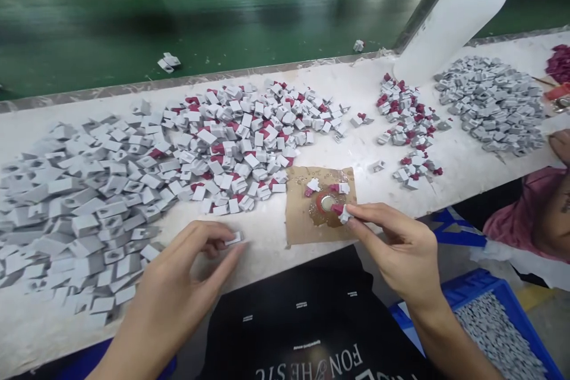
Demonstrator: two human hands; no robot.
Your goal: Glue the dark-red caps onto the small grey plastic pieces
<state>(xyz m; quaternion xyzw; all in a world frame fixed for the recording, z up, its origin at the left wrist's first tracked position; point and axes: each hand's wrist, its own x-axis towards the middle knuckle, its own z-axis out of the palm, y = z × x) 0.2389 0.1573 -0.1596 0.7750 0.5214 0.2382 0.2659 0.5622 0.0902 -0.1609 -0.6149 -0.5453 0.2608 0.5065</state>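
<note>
My left hand (191,267) pinches a small grey plastic block (233,238) just above the white table (267,231), beside the big heap of plain grey blocks (80,214). My right hand (396,246) holds a grey block with a red insert (342,212) between its fingertips, over a brown cardboard square (299,214). On the cardboard lies a red ring with a wet glue patch (327,205), and two finished red-and-grey pieces (312,186) rest near it.
A heap of grey blocks with red inserts (249,136) lies behind the cardboard. Further right are a smaller mixed pile (407,124) and another grey pile (490,101). A green conveyor belt (200,18) runs behind. Another person's pink sleeve (521,214) is at right. A blue crate (494,326) stands below.
</note>
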